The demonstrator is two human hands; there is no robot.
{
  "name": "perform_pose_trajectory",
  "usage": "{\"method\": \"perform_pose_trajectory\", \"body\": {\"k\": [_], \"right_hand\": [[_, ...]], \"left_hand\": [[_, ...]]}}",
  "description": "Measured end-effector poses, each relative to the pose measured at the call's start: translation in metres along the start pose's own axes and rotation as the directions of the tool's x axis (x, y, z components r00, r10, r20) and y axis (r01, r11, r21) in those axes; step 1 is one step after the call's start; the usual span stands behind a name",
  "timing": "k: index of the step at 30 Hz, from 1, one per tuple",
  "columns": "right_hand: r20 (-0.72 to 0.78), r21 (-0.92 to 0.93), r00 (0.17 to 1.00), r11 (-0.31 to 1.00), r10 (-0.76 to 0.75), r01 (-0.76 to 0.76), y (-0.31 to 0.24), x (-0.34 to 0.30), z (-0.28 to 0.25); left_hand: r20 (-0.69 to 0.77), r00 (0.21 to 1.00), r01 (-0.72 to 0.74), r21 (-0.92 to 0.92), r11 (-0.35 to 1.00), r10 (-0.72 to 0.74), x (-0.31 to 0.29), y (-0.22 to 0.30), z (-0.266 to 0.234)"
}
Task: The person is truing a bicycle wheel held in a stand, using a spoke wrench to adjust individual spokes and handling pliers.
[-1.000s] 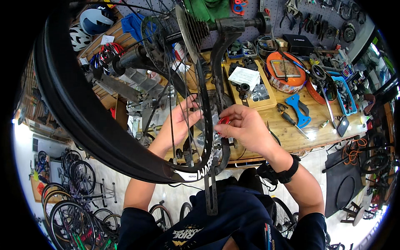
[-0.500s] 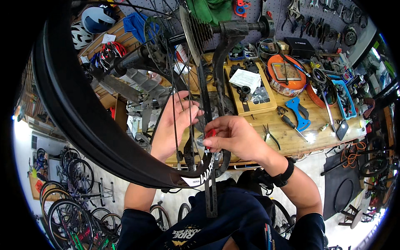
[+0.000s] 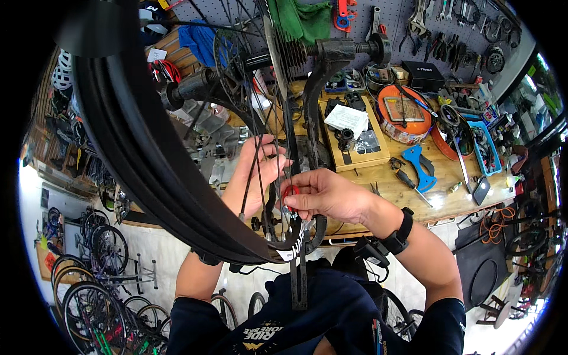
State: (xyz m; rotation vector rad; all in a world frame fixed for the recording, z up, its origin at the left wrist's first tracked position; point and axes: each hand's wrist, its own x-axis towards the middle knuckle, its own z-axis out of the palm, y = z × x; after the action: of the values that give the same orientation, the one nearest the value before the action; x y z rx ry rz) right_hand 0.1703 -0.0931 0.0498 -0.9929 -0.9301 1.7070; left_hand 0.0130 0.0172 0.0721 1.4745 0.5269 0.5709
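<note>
A black bicycle wheel [image 3: 127,142] with a deep rim hangs in a dark truing stand [image 3: 324,77]. Its sprocket cassette [image 3: 294,59] is at the top, beside the stand's right arm. My right hand [image 3: 334,195] pinches a small red spoke wrench [image 3: 291,195] between thumb and fingers, low on the spokes close to the rim. My left hand [image 3: 251,177] reaches in behind the nearer spokes. Its fingers are curled, with thumb and fingertips together at a spoke [image 3: 280,177]; the spokes partly hide this grip.
On the wooden workbench [image 3: 367,216] lie an open cardboard box [image 3: 358,155], an orange round tin [image 3: 405,109], a blue-handled tool [image 3: 420,168], a screwdriver [image 3: 413,186] and a blue tray [image 3: 485,148]. Tools hang on the pegboard [image 3: 355,47] behind. Several bicycles [image 3: 94,302] stand at lower left.
The wheel rim and the stand sit a little differently in view, the rim's left side further right. My right hand stays on the spoke wrench near the rim, and my left fingers have drawn slightly closer to it.
</note>
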Motion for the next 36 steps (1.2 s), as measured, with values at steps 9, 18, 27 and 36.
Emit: {"method": "perform_pose_trajectory", "body": {"k": [9, 18, 27, 36], "right_hand": [[0.130, 0.243, 0.991, 0.968, 0.021, -0.053, -0.002, -0.008, 0.001], [0.082, -0.266, 0.951, 0.913, -0.299, 0.310, 0.010, 0.015, 0.001], [-0.266, -0.857, 0.839, 0.515, -0.474, 0.019, 0.007, 0.024, 0.033], [0.463, 0.221, 0.879, 0.975, -0.112, 0.008, -0.019, 0.008, 0.003]], "left_hand": [[-0.007, 1.000, 0.003, 0.041, 0.999, -0.003, 0.002, 0.006, 0.000], [0.040, 0.999, -0.027, 0.123, 0.992, 0.022, 0.002, 0.006, -0.006], [0.001, 0.999, 0.039, 0.196, 0.980, -0.040, 0.001, 0.009, -0.004], [-0.005, 0.994, 0.105, 0.004, 0.994, -0.105, -0.002, 0.036, -0.001]]}}
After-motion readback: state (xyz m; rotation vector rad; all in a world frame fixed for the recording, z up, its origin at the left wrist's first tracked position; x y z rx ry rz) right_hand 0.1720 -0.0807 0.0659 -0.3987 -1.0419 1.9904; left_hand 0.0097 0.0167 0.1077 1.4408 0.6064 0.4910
